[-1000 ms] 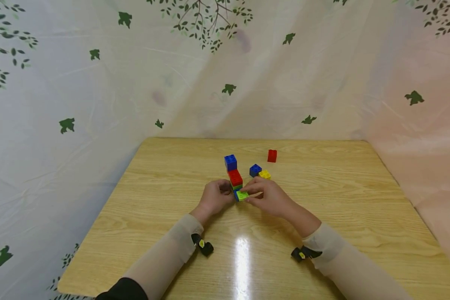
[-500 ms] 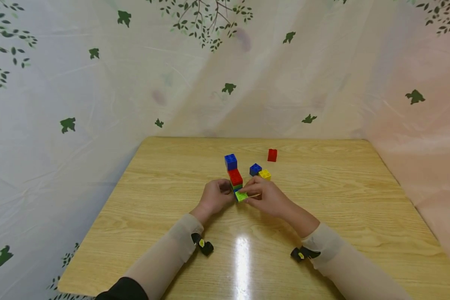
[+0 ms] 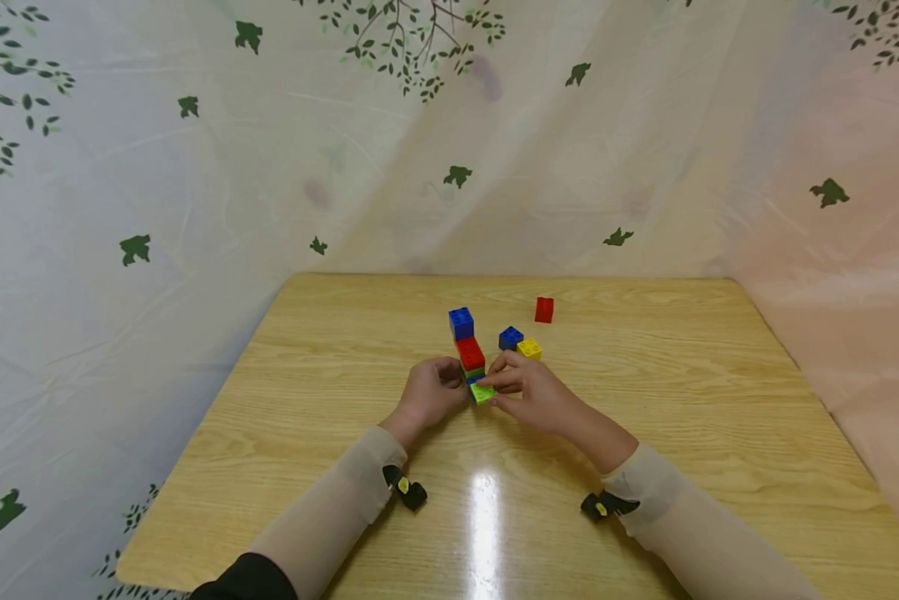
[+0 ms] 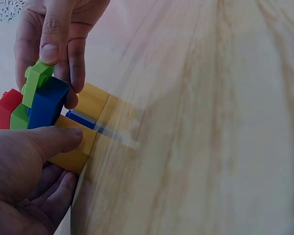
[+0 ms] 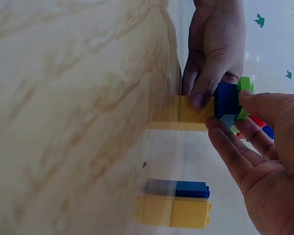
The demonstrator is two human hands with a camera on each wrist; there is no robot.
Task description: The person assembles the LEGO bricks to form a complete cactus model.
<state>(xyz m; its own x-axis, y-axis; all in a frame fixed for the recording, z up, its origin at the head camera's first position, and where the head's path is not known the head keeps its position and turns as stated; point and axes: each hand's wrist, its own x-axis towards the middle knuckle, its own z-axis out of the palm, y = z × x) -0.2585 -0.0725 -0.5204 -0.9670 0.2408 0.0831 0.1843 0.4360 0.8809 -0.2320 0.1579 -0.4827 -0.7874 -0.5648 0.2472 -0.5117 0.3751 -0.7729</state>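
A stepped stack of toy building bricks stands between my two hands, with a red brick [image 3: 471, 353] and a blue brick [image 3: 461, 322] rising at its far end. At its base, my left hand [image 3: 432, 392] grips a yellow brick [image 4: 71, 154] between thumb and fingers. Above that sits a dark blue brick [image 5: 227, 98]. My right hand [image 3: 535, 392] pinches a light green brick [image 4: 37, 81] at the blue brick's top, thumb on the green one and fingertips by the blue one's side. Whether the green brick is fully seated I cannot tell.
Beyond my right hand, a loose blue brick [image 3: 511, 337] stands beside a yellow brick [image 3: 529, 348]. Farther back lies a red brick [image 3: 544, 310]. The wooden table [image 3: 681, 367] meets a leaf-patterned cloth [image 3: 389, 183] at its far edge.
The light green brick has shifted slightly left over the blue brick, the right fingertips moving with it. The left hand and the loose bricks look unmoved.
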